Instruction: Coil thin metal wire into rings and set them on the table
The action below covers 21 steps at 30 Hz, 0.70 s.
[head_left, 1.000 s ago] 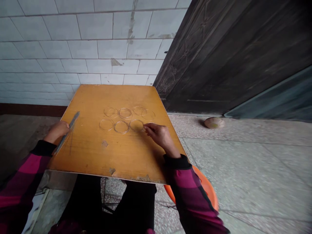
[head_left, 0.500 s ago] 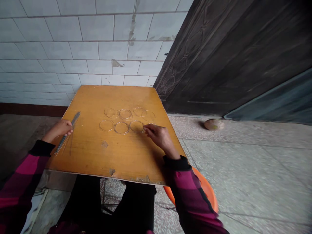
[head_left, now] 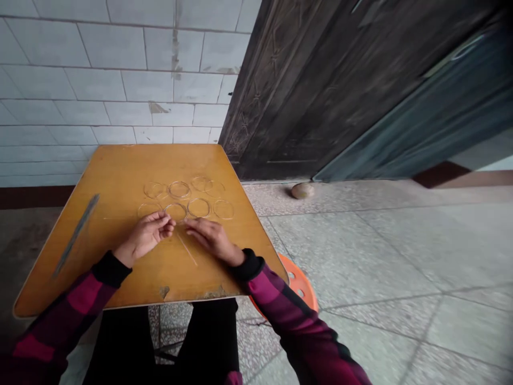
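Eight thin wire rings [head_left: 199, 199] lie in two rows on the yellow wooden desk [head_left: 120, 160], a bundle of straight grey wires [head_left: 76, 235] off to the side. The left hand [head_left: 146, 232] has its grip together, the right hand [head_left: 210, 238] its grip apart, beside a loose straight wire [head_left: 186, 248].

Wire rings [head_left: 199, 199] on tabletop [head_left: 120, 160], wire bundle [head_left: 76, 235] to their left

you get dim, even daylight with no clear source and no harsh glare. shadows stay soft, with a faint one left of the small round lump [head_left: 302, 191] on the speckled floor [head_left: 401, 256]. the wide lens bends the tile wall [head_left: 100, 80] and dark wooden door [head_left: 304, 91] toward the edges. the floor blurs at right, and the thin wire rings [head_left: 199, 199] look faint and soft.
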Tool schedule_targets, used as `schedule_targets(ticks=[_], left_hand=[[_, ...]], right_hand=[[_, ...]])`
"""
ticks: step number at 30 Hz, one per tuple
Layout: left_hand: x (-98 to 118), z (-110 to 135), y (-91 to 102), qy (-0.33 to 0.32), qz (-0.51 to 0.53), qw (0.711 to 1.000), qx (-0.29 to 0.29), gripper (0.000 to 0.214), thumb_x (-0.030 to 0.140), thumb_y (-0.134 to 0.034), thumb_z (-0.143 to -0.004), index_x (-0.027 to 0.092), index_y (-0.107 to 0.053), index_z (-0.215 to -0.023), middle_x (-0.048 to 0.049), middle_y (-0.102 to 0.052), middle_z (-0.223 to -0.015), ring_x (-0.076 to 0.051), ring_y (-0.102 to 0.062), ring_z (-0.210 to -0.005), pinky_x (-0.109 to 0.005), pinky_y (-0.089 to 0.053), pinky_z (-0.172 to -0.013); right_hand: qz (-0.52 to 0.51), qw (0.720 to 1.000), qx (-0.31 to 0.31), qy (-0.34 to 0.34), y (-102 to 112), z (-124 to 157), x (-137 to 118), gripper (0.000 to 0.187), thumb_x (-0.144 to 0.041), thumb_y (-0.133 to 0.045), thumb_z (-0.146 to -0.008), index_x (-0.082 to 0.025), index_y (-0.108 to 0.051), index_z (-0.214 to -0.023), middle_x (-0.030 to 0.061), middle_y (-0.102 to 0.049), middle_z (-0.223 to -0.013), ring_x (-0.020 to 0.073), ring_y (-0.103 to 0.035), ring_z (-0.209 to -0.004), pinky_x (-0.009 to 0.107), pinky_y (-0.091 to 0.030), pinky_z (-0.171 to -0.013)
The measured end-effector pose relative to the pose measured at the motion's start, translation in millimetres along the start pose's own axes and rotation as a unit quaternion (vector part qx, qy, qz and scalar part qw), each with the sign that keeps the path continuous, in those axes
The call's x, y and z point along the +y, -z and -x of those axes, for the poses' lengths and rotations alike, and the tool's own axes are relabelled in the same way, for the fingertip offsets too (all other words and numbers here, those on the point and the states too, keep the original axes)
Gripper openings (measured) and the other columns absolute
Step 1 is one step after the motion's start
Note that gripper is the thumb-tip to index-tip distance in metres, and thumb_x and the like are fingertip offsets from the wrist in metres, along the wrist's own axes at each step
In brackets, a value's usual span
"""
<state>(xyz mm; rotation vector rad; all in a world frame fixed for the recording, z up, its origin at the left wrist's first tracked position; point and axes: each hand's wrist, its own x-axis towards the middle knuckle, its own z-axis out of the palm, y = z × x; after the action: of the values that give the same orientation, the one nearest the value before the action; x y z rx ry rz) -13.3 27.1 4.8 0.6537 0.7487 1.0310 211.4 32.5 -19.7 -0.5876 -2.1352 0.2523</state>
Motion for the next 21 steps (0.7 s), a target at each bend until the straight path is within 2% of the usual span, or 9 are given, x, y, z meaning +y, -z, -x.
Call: schedule_targets(ticks=[4,8,12,15,17,18,19,21], left_hand=[[-15,-9,-10.2,0.012,0.058,0.998,-0.018,0.009,0.006,-0.070,-0.079,0.012,-0.062,-0.079,-0.0046,-0.070,-0.077,-0.009,-0.066,-0.065,-0.017,-0.055,-0.061],[-18,-8,-4.3,0.032,0.080,0.996,-0.032,0.008,0.008,-0.070,-0.080,0.012,-0.063,-0.080,-0.0043,-0.069,-0.076,-0.010,-0.066,-0.066,-0.018,-0.054,-0.059],[-10,-9,8.4,0.005,0.122,0.992,0.008,0.008,0.014,-0.071,-0.081,0.014,-0.064,-0.079,-0.0029,-0.070,-0.078,-0.013,-0.068,-0.072,-0.023,-0.057,-0.064],[1,-10,16.6,-0.033,0.171,0.984,0.036,0.010,0.016,-0.069,-0.084,0.016,-0.065,-0.075,-0.0001,-0.069,-0.073,-0.012,-0.068,-0.069,-0.022,-0.057,-0.064],[6,-9,18.8,-0.058,0.197,0.978,0.042,0.012,0.018,-0.067,-0.086,0.017,-0.066,-0.074,0.0017,-0.068,-0.070,-0.010,-0.067,-0.066,-0.019,-0.056,-0.062],[7,-7,18.7,-0.068,0.205,0.976,0.040,0.014,0.019,-0.067,-0.087,0.017,-0.067,-0.073,0.0024,-0.068,-0.069,-0.009,-0.067,-0.066,-0.019,-0.055,-0.063],[6,-5,18.0,-0.074,0.208,0.975,0.034,0.015,0.020,-0.068,-0.087,0.018,-0.068,-0.072,0.0030,-0.068,-0.068,-0.009,-0.068,-0.066,-0.019,-0.056,-0.064],[2,-2,15.2,-0.075,0.200,0.977,0.006,0.016,0.022,-0.071,-0.084,0.020,-0.069,-0.069,0.0035,-0.068,-0.066,-0.010,-0.068,-0.067,-0.022,-0.057,-0.067]], right_hand=[[-0.072,0.996,-0.015,0.050,-4,4,-4,0.029,-0.016,-0.054,-0.097,-0.018,-0.062,-0.125,0.0097,-0.074,-0.103,0.0143,-0.071,-0.094,0.025,-0.060,-0.077],[-0.078,0.995,-0.024,0.059,2,4,-8,0.028,-0.018,-0.057,-0.096,-0.019,-0.064,-0.123,0.0099,-0.073,-0.107,0.0140,-0.070,-0.099,0.027,-0.060,-0.081],[-0.080,0.993,-0.053,0.064,5,3,-15,0.028,-0.020,-0.060,-0.095,-0.018,-0.066,-0.123,0.0112,-0.073,-0.110,0.0151,-0.069,-0.101,0.030,-0.059,-0.084],[-0.167,0.984,-0.058,0.017,6,4,-16,0.029,-0.019,-0.063,-0.093,-0.021,-0.068,-0.121,0.0107,-0.073,-0.112,0.0158,-0.069,-0.102,0.031,-0.059,-0.085],[-0.268,0.961,-0.043,-0.050,5,4,-16,0.025,-0.023,-0.065,-0.091,-0.025,-0.071,-0.115,0.0083,-0.073,-0.112,0.0157,-0.070,-0.099,0.033,-0.060,-0.085],[-0.328,0.940,-0.024,-0.090,5,4,-15,0.021,-0.026,-0.067,-0.091,-0.028,-0.073,-0.111,0.0068,-0.073,-0.112,0.0154,-0.071,-0.096,0.033,-0.060,-0.084],[-0.391,0.911,0.004,-0.130,4,4,-14,0.018,-0.030,-0.068,-0.090,-0.030,-0.075,-0.106,0.0050,-0.072,-0.113,0.0149,-0.071,-0.094,0.034,-0.060,-0.084],[-0.512,0.834,0.065,-0.193,2,2,-13,0.013,-0.037,-0.071,-0.087,-0.033,-0.076,-0.098,0.0012,-0.072,-0.112,0.0136,-0.072,-0.093,0.033,-0.060,-0.084]])
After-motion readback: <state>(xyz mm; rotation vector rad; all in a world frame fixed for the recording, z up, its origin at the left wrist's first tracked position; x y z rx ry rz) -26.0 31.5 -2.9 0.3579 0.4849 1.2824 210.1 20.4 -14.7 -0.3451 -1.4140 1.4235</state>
